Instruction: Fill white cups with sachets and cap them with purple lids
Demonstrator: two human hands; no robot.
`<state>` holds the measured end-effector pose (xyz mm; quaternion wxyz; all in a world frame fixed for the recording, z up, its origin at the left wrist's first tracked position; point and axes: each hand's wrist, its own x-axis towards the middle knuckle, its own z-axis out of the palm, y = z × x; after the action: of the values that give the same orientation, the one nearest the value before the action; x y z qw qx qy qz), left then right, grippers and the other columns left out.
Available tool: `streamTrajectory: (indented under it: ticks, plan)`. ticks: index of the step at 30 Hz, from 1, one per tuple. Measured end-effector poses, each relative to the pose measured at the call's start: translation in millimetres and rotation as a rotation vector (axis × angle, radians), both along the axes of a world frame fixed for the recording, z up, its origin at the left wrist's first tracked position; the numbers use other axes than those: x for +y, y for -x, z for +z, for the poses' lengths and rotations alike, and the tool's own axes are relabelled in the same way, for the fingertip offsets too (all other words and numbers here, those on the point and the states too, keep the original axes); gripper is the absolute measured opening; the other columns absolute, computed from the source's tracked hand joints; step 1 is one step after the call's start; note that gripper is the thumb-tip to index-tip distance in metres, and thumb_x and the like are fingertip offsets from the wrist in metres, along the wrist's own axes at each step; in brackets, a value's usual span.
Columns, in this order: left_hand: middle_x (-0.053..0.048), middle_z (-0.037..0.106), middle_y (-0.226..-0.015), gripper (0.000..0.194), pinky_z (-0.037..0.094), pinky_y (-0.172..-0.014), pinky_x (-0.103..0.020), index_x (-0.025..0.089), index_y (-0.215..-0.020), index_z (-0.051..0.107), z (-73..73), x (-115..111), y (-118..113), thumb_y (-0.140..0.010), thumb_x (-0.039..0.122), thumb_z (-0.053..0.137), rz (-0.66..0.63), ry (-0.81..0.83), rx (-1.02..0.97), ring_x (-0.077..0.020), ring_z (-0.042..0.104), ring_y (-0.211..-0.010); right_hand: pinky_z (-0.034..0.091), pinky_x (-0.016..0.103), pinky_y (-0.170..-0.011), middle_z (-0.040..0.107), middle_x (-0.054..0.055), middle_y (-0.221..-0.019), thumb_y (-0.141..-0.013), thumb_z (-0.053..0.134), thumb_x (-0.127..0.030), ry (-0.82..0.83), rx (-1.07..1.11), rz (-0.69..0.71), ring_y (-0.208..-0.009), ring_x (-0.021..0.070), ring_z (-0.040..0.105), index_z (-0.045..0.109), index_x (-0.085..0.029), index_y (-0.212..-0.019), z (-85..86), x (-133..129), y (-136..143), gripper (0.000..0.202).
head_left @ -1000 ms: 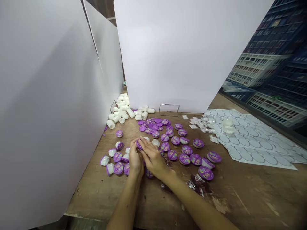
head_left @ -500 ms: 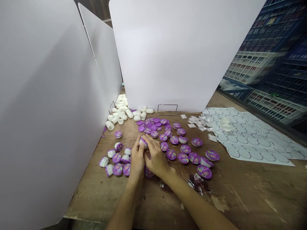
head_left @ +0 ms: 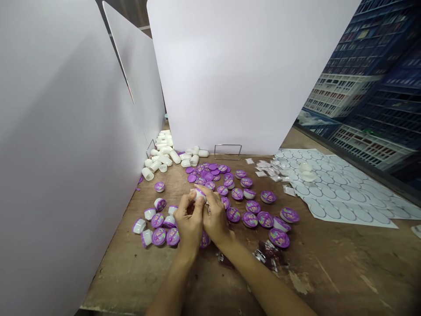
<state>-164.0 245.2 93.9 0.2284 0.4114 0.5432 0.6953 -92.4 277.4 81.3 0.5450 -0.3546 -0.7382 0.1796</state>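
Between my two hands is a small white cup with a purple rim (head_left: 199,195). My left hand (head_left: 190,219) pinches it from the left, thumb pressed on the near side. My right hand (head_left: 215,215) has its fingers curled round the right side of the same cup. Lidded cups with purple printed tops lie close on both sides, such as a cup (head_left: 173,236) by my left wrist and a cup (head_left: 233,214) right of my right hand. Loose purple lids (head_left: 208,176) are heaped just beyond my fingers.
White empty cups (head_left: 166,159) are piled at the back left by upright white panels (head_left: 223,79). Small clear packets (head_left: 271,169) and sheets printed with circles (head_left: 342,188) lie right. Dark red sachets (head_left: 268,255) lie near my right forearm. Stacked crates (head_left: 348,94) stand beyond.
My left hand has turned and its fingers have bent into a tighter pinch on the cup, thumb against its side. The right fingers have slid towards the cup's right side. The view has shifted slightly.
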Motion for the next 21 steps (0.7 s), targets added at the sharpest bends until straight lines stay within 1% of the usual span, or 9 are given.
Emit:
streamTrajectory:
  ticks: [4, 7, 10, 12, 13, 15, 17, 19, 21]
  plan:
    - [-0.001, 0.067, -0.074, 0.016, 0.048, -0.068, -0.025, 0.018, -0.079, 0.068, -2.7, 1.8, 2.0, -0.081, 0.033, 0.069, -0.02, -0.011, -0.012, -0.0155, 0.061, -0.071, 0.051, 0.041, -0.094, 0.07, 0.01, -0.113, -0.095, 0.042, -0.017, -0.01, 0.013, -0.013, -0.106, 0.022, 0.064, 0.059, -0.023, -0.126, -7.0, 5.5, 1.8, 0.036]
    - [-0.004, 0.07, -0.085, 0.018, 0.049, -0.075, -0.028, 0.019, -0.088, 0.068, -6.8, 6.5, 9.1, -0.079, 0.034, 0.071, -0.059, 0.016, -0.07, -0.0178, 0.064, -0.079, 0.049, 0.043, -0.097, 0.069, 0.011, -0.116, -0.093, 0.041, -0.015, -0.033, -0.003, 0.005, -0.111, 0.0231, 0.062, 0.06, -0.022, -0.123, -11.8, 11.8, 6.3, 0.037]
    - [-0.007, 0.069, -0.101, 0.03, 0.049, -0.079, -0.03, 0.023, -0.108, 0.064, -11.5, 16.4, 30.7, -0.081, 0.033, 0.068, -0.17, 0.078, -0.032, -0.0199, 0.064, -0.087, 0.046, 0.043, -0.101, 0.064, 0.012, -0.122, -0.086, 0.044, -0.01, 0.003, -0.093, 0.188, -0.118, 0.0229, 0.058, 0.055, -0.02, -0.125, -8.9, 25.5, 3.5, 0.042]
    - [-0.007, 0.069, -0.103, 0.029, 0.047, -0.081, -0.031, 0.024, -0.11, 0.066, -15.0, 26.7, 52.1, -0.082, 0.031, 0.065, -0.227, 0.119, 0.115, -0.0214, 0.063, -0.089, 0.047, 0.039, -0.098, 0.059, 0.013, -0.129, -0.081, 0.05, -0.01, 0.108, -0.122, 0.306, -0.119, 0.021, 0.057, 0.045, -0.019, -0.132, -3.5, 41.7, -6.9, 0.052]
    - [-0.008, 0.07, -0.1, 0.025, 0.046, -0.083, -0.032, 0.024, -0.106, 0.068, -17.4, 32.7, 63.6, -0.082, 0.029, 0.065, -0.212, 0.137, 0.203, -0.0222, 0.063, -0.09, 0.048, 0.038, -0.097, 0.057, 0.012, -0.13, -0.079, 0.051, -0.009, 0.168, -0.128, 0.313, -0.117, 0.02, 0.058, 0.042, -0.019, -0.133, -0.8, 51.6, -14.2, 0.055]
    - [-0.008, 0.07, -0.092, 0.015, 0.044, -0.084, -0.034, 0.023, -0.092, 0.071, -23.8, 44.9, 84.7, -0.077, 0.025, 0.067, -0.111, 0.186, 0.31, -0.0235, 0.062, -0.086, 0.046, 0.04, -0.096, 0.061, 0.011, -0.122, -0.08, 0.05, -0.008, 0.268, -0.204, 0.227, -0.112, 0.0204, 0.059, 0.048, -0.019, -0.125, 2.3, 71.9, -29.9, 0.047]
    - [-0.007, 0.069, -0.083, 0.009, 0.043, -0.086, -0.037, 0.022, -0.079, 0.07, -32.6, 55.2, 100.6, -0.07, 0.02, 0.071, -0.028, 0.272, 0.348, -0.0246, 0.06, -0.081, 0.041, 0.047, -0.099, 0.067, 0.008, -0.109, -0.082, 0.049, -0.009, 0.329, -0.405, 0.145, -0.108, 0.0235, 0.059, 0.06, -0.019, -0.107, 0.6, 87.6, -41.3, 0.029]
    - [-0.006, 0.066, -0.074, 0.01, 0.042, -0.09, -0.041, 0.022, -0.07, 0.067, -41.9, 62.0, 110.4, -0.063, 0.016, 0.073, -0.011, 0.364, 0.379, -0.0267, 0.06, -0.081, 0.037, 0.054, -0.098, 0.068, 0.009, -0.103, -0.084, 0.052, -0.012, 0.343, -0.625, 0.12, -0.107, 0.0272, 0.057, 0.065, -0.019, -0.096, -5.3, 94.3, -44.2, 0.019]
    - [-0.006, 0.064, -0.069, 0.013, 0.04, -0.093, -0.046, 0.022, -0.064, 0.064, -48.2, 64.7, 114.6, -0.06, 0.013, 0.072, -0.014, 0.421, 0.412, -0.0303, 0.061, -0.086, 0.037, 0.055, -0.096, 0.067, 0.013, -0.107, -0.083, 0.056, -0.014, 0.294, -0.775, 0.059, -0.109, 0.0307, 0.054, 0.068, -0.016, -0.094, -12.2, 92.7, -39.1, 0.017]
